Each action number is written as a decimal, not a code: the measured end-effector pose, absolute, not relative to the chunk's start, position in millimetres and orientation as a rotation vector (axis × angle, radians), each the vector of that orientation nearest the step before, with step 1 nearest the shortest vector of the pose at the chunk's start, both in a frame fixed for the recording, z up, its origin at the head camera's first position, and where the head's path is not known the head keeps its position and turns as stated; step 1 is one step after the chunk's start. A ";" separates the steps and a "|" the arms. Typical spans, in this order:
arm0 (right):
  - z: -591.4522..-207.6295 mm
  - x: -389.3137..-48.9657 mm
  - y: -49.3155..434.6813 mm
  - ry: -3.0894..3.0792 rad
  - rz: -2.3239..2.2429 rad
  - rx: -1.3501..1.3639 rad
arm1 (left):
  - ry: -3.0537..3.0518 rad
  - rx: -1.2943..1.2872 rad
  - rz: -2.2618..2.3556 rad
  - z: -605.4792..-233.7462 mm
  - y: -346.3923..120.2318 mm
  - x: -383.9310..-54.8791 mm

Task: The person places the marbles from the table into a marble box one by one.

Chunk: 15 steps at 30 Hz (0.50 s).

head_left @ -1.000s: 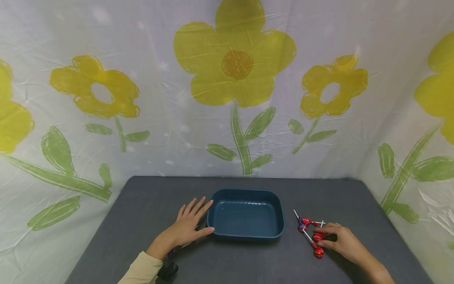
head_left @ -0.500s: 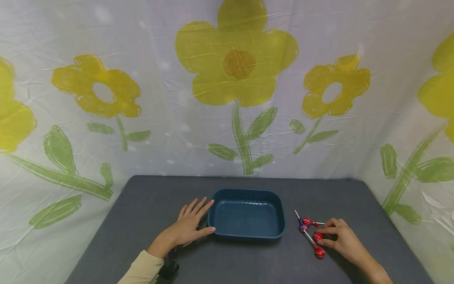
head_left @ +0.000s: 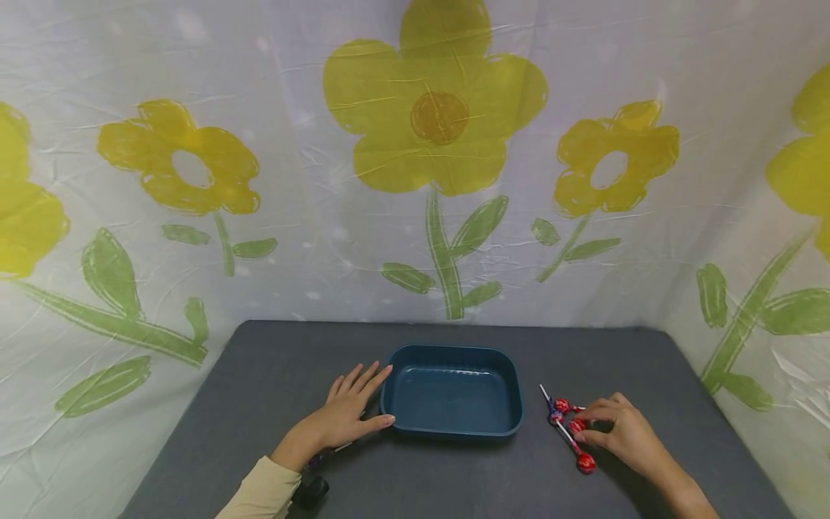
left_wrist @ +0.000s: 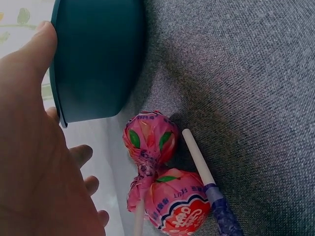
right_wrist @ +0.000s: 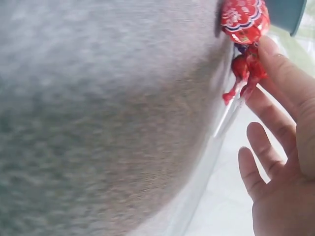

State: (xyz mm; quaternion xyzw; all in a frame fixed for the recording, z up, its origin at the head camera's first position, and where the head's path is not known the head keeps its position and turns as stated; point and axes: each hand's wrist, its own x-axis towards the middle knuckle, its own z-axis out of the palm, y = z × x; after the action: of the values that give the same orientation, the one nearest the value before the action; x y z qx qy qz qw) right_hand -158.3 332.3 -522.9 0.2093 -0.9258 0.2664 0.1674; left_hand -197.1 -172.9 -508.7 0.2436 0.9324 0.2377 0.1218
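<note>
My left hand (head_left: 340, 418) is spread with straight fingers, and its thumb and fingertips touch the left rim of a dark blue rectangular tray (head_left: 451, 433). Below that hand, pink-wrapped lollipops (left_wrist: 150, 135) and a purple-wrapped lollipop (left_wrist: 222, 211) lie on the cloth in the left wrist view. To the right of the tray, my right hand (head_left: 625, 432) pinches a red lollipop (head_left: 576, 426) by its wrapped head between thumb and forefinger. Its stick is hidden by the hand in the head view. Beside it lie another red lollipop (head_left: 586, 463), a further red one (head_left: 562, 405) and a purple-and-red one (head_left: 555, 417).
A dark grey cloth-covered table (head_left: 415, 479) carries everything. Behind and at both sides hangs a pale curtain (head_left: 311, 238) with yellow flowers. A black object (head_left: 310, 494) is at the left wrist, next to the beige sleeve (head_left: 262, 490).
My right hand has shifted slightly left and away from me, and the pinched red lollipop has moved with it. The left hand stays on the tray rim.
</note>
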 end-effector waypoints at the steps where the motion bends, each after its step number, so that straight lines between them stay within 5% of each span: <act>1: -521.6 -159.1 331.2 -2.626 0.759 0.602 | 2.721 0.707 0.686 -508.2 -172.8 -197.0; 15: -493.6 -180.9 299.1 -2.685 0.709 0.586 | 2.736 0.726 0.712 -509.2 -173.9 -195.8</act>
State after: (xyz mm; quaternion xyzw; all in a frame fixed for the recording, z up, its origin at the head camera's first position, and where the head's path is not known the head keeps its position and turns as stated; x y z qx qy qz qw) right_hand -180.9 299.1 -493.6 0.2042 -0.9351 0.2469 0.1514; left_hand -195.8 -173.9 -509.2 0.2473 0.9315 0.2424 0.1111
